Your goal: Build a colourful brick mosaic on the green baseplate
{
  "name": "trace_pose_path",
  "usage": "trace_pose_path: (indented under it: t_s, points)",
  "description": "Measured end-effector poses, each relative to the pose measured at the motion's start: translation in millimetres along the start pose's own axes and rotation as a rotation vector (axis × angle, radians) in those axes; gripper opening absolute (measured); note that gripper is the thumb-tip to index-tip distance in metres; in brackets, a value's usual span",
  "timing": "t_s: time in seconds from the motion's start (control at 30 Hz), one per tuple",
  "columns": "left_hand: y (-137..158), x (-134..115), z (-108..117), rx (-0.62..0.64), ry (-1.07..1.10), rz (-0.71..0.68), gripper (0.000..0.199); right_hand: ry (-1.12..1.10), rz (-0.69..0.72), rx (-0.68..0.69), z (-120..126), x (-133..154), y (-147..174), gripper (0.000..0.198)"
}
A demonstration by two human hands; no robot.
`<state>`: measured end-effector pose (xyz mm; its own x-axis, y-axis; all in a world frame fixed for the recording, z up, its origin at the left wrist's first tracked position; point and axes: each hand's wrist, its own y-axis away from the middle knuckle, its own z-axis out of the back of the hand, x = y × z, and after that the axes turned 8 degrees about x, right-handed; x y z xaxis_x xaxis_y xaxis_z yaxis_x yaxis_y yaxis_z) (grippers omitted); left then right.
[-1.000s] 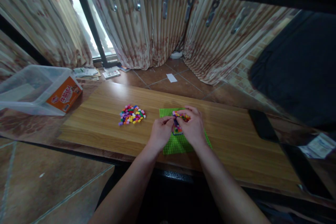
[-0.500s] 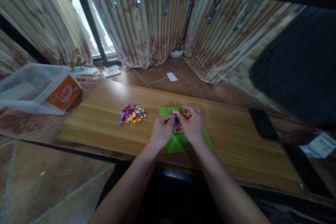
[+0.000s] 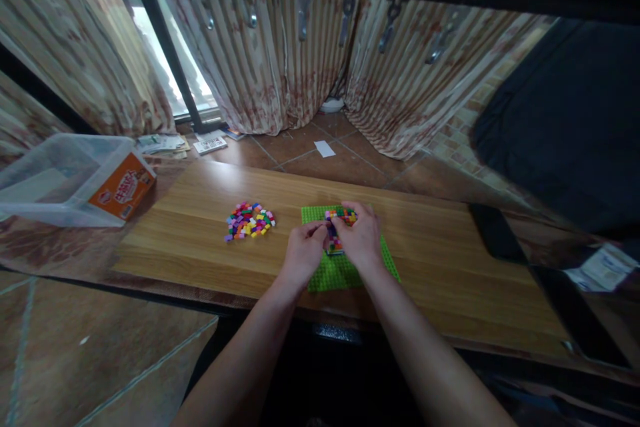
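A block of small multicoloured toy bricks (image 3: 334, 243) sits on the green studded baseplate (image 3: 335, 280), partly covered by my fingers. My right hand (image 3: 362, 235) is closed over its right and far side, thumb on top. At its left edge, my left hand (image 3: 305, 250) holds thumb and forefinger pinched together, the tips touching or nearly touching the bricks. Whatever is between those tips is too small to make out. To the left, a pile of loose toy bricks (image 3: 250, 221) in many colours lies on the wooden board (image 3: 190, 240).
A clear plastic bin (image 3: 70, 177) with an orange label stands beyond the board's left end. Two black flat objects, one a dark slab (image 3: 497, 232), lie at the right end near a crumpled packet (image 3: 603, 268). Curtains (image 3: 280, 60) hang behind, and metal hooks dangle from a dark bar above.
The whole view has shifted slightly, everything appearing a little further left. Both hands stay at the brick block in nearly the same pose.
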<state>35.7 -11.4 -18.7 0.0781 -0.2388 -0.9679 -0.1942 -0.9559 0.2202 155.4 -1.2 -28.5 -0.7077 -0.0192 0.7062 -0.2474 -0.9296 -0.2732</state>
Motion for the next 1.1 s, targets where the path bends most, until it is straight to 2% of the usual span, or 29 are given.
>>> trace_pose_path:
  t_s: [0.2,0.33,0.47,0.57,0.67,0.8,0.97,1.1]
  points:
    - [7.0,-9.8,4.5,-0.043,0.260,0.131,0.015,-0.033,-0.015,0.010,-1.8,-2.5,-1.2,0.029]
    - [9.5,-20.5,12.3,-0.022,0.580,0.231,0.024,-0.144,-0.010,0.025,1.5,-10.3,-2.6,0.031]
    - [8.3,-30.2,17.0,-0.034,0.766,0.256,0.038,-0.236,0.008,-0.065,11.4,-9.7,-4.6,0.028]
    - [8.4,-34.7,16.7,0.004,0.829,0.245,0.045,-0.298,0.126,-0.058,20.1,2.3,-2.7,0.022]
    - [9.8,-36.5,16.4,0.054,0.882,0.229,0.050,-0.289,0.292,0.075,26.1,19.0,4.1,0.018]
    - [11.8,-36.0,18.8,0.115,0.904,0.203,0.053,-0.129,0.425,0.251,26.2,33.6,15.5,0.019]
    - [13.9,-35.5,19.9,0.217,0.956,0.200,0.056,0.006,0.472,0.271,16.0,33.3,22.3,0.013]
    - [14.8,-35.9,18.4,0.218,0.965,0.197,0.056,0.008,0.451,0.234,10.7,31.0,22.8,0.012]
